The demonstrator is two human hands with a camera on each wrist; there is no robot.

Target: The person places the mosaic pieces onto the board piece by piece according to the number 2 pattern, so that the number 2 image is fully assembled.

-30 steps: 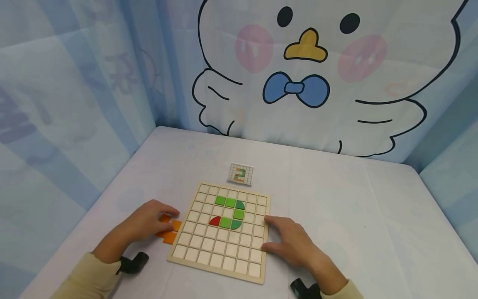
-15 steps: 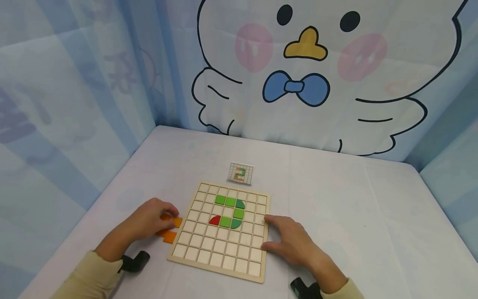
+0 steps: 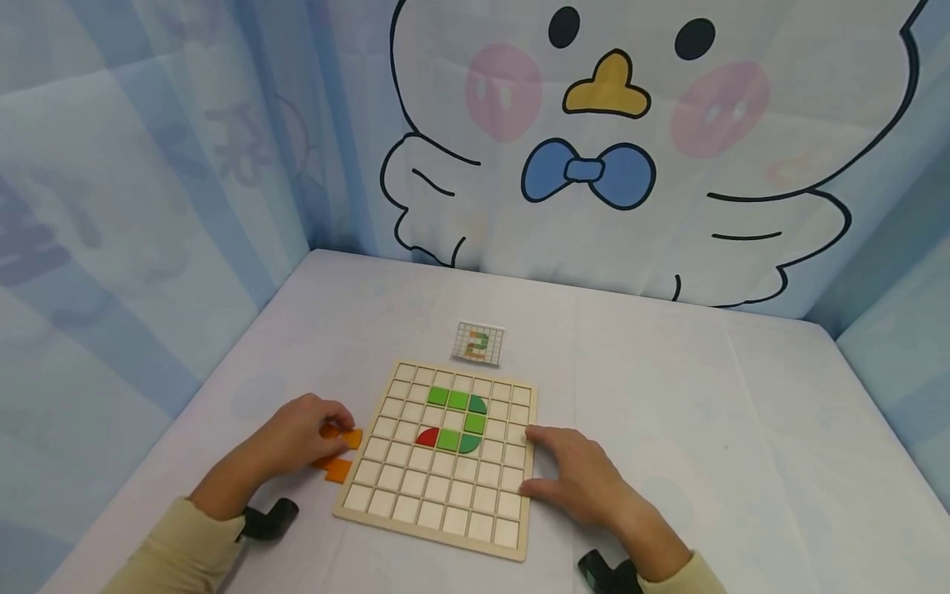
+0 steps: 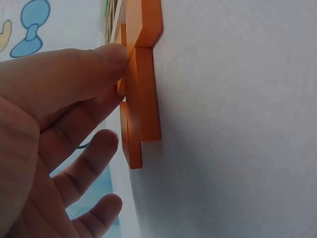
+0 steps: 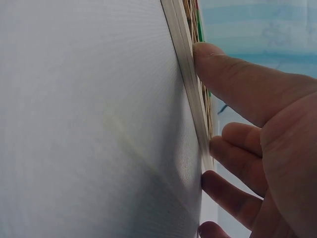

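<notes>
A square wooden grid board point(image 3: 393, 503) lies flat on the white table. Set in its cells are bright green square tiles point(image 3: 449, 440), dark green quarter-round tiles point(image 3: 469, 444) and one red quarter-round tile point(image 3: 426, 437). Beside the board's left edge my left hand point(image 3: 293, 437) is low over several orange tiles point(image 3: 338, 471). In the left wrist view its thumb and index finger pinch at an orange tile point(image 4: 122, 84), partly hidden by the thumb; the other fingers spread loosely. My right hand point(image 3: 582, 474) touches the board's right edge with thumb and fingertips, fingers relaxed.
Behind the board lies a small card point(image 3: 478, 344) printed with a coloured grid pattern. A patterned curtain point(image 3: 586, 247) hangs at the table's back edge, with more curtain at both sides. Dark wrist camera mounts point(image 3: 270, 520) sit below both hands.
My left thumb and fingers have shifted slightly over the orange tiles, and one tile near the board's edge has moved a little. The right hand and board have stayed put.
</notes>
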